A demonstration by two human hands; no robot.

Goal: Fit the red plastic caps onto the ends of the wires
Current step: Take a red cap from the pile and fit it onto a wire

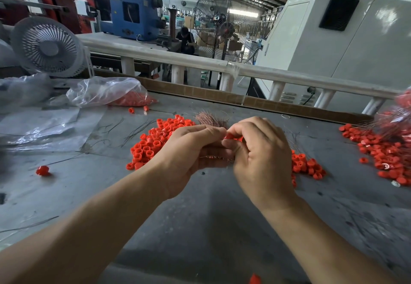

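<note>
My left hand [191,150] grips a bundle of thin copper-coloured wires [212,119] whose ends fan out beyond my fingers. My right hand [260,150] pinches a red plastic cap [229,136] between thumb and fingers, right against my left fingertips. Whether the cap sits on a wire is hidden by my fingers. A heap of loose red caps [153,141] lies on the grey table [200,217] just left of my hands, and more caps [307,166] lie just right of them.
At the right edge lies a pile of capped wires [387,152]. A clear plastic bag with red caps [111,93] sits at the back left, beside plastic sheets [44,126] and loose dark wires [135,131]. A single cap [42,170] lies far left. A white fan [47,47] stands behind.
</note>
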